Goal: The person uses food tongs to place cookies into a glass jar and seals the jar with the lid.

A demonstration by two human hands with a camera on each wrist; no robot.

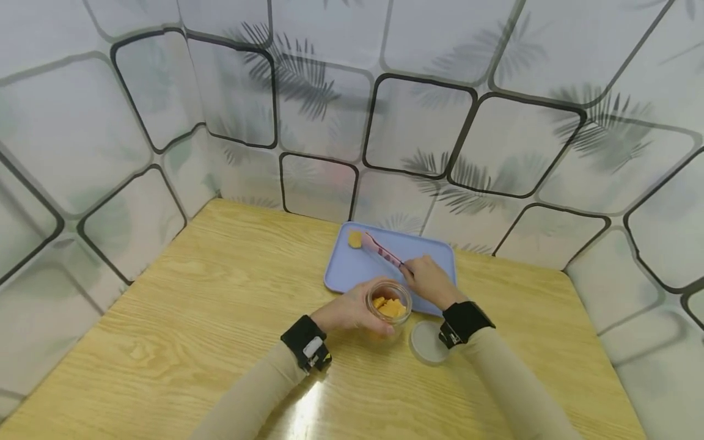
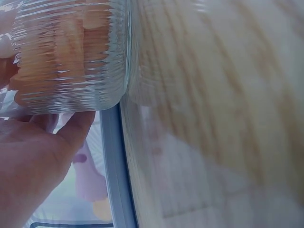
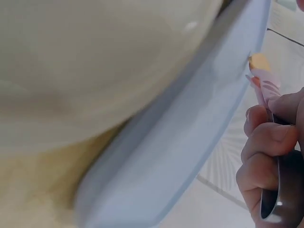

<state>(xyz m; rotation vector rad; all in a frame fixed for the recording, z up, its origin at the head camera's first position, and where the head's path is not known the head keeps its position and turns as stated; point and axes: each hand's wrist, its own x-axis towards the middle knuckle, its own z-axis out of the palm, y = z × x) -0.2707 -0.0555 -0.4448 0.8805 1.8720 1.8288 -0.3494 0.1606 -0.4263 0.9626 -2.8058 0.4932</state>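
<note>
My left hand (image 1: 352,311) holds a ribbed glass jar (image 2: 71,61) with its fingers and thumb round the side. Orange chunks (image 1: 389,307) fill part of the open jar. In my right hand (image 1: 431,282) is a pair of pink tongs (image 1: 383,250), gripped by the dark handle (image 3: 280,194). At the tongs' tips is a yellow-orange piece (image 1: 355,239), above or on the far left corner of a blue tray (image 1: 337,275). Whether the tips pinch it or only touch it, I cannot tell.
A round, pale lid (image 1: 429,342) lies on the wooden table (image 1: 220,293), right of the jar and below my right wrist. The tray is close to the patterned curtain (image 1: 319,183) behind the table.
</note>
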